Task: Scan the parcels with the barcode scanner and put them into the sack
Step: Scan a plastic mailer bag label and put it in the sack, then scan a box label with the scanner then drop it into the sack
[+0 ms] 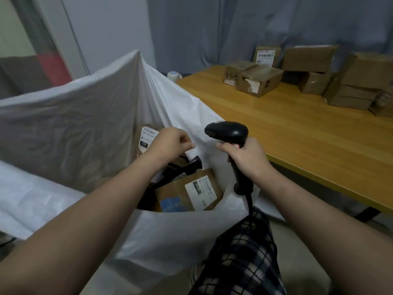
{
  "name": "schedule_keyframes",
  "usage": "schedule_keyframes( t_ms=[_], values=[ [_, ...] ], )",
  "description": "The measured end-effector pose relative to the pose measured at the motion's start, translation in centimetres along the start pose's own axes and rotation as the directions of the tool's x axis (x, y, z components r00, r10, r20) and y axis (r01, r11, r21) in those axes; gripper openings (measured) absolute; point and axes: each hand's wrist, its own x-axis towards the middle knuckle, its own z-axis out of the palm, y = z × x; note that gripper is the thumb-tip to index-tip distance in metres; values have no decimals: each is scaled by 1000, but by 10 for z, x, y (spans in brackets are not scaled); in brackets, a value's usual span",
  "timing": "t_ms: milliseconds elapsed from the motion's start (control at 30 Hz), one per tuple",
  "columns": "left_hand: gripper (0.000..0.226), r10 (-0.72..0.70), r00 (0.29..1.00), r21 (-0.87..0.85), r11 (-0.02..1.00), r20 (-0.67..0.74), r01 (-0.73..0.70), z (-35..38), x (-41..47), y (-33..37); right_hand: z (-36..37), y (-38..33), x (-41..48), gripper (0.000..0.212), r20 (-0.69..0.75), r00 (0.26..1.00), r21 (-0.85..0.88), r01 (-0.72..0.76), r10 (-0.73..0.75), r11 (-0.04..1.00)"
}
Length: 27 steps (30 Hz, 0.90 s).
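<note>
1. Left hand [170, 143]: over the sack mouth, fingers curled. It sits right at the white rim fold, and whether it pinches the rim or holds nothing cannot be told.
2. Right hand [249, 159]: wrapped tight round the handle of the barcode scanner [228, 134]. The scanner is upright, its head faces left toward the sack, and its cable hangs down.
3. Sack [74, 124]: open just below both hands, between the person and the table [297, 128]. Inside is a labelled box [189, 192] near the front, label up. A second labelled box [148, 137] lies further back, partly behind the left hand.
4. Unscanned parcels [260, 83]: clustered at the table's far end, forward and to the right of both hands and well apart from the sack.
5. Key relation: the parcels lie on the right hand's side, but that hand is busy with the scanner. The left hand likely does the fetching and must cross rightward past the scanner.
6. The nearest box sits skewed, corner toward the person, long side running left-right.
</note>
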Motion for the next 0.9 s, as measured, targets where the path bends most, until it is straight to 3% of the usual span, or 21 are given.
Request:
schedule_keyframes(
  t_ms=[167,300,467,633,900],
  values=[
    [22,103,994,-37,994,-30,-104,-3,21,35,-31,0,7,35,-91,993,85,-64,72,994],
    [25,192,981,-35,980,-37,-194,6,41,69,-61,1,18,28,-185,973,162,-106,136,981],
    [24,262,965,-60,964,14,-260,29,79,105,-97,14,45,29,-139,935,411,-245,326,878],
    [41,262,965,3,965,25,-262,58,152,124,-136,28,90,25,-98,869,612,-331,484,719],
    [80,145,988,156,976,42,-150,107,295,158,-178,68,177,23,-72,819,715,-356,569,602]
  ],
)
